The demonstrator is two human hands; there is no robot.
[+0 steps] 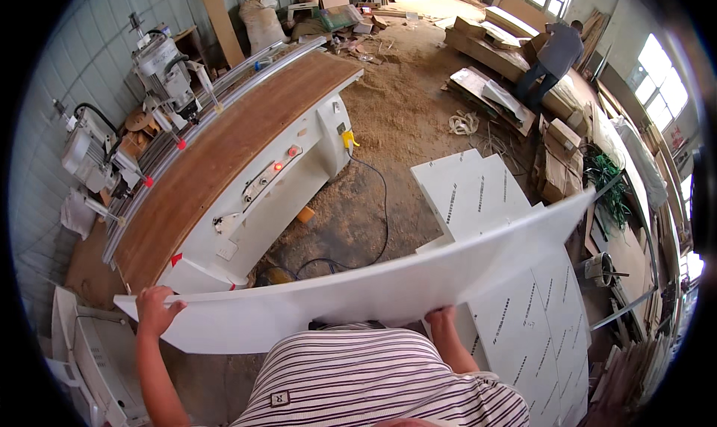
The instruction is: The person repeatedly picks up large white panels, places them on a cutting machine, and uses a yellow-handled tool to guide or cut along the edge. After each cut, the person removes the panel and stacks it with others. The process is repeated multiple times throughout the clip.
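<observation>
A long white panel (336,296) stands on edge across the front of my body, stretching from the machine's near corner out to the right. My left hand (155,311) is closed over its left end, thumb over the top edge. Lower down, my right hand (442,321) is closed at the panel's bottom edge, its fingertips hidden. Ahead on the left is a white machine (328,132) with a brown wooden top (231,151) and two motor heads (160,65). To the right, under the panel's far part, lie stacked white boards (515,307) with printed film.
A dark cable (385,195) runs over the sawdust-strewn floor (388,98) from the machine. Boards and cartons (564,139) pile up on the right, near a bucket (597,269) and green strapping (603,181). Another person (553,54) bends over a stack at the far right.
</observation>
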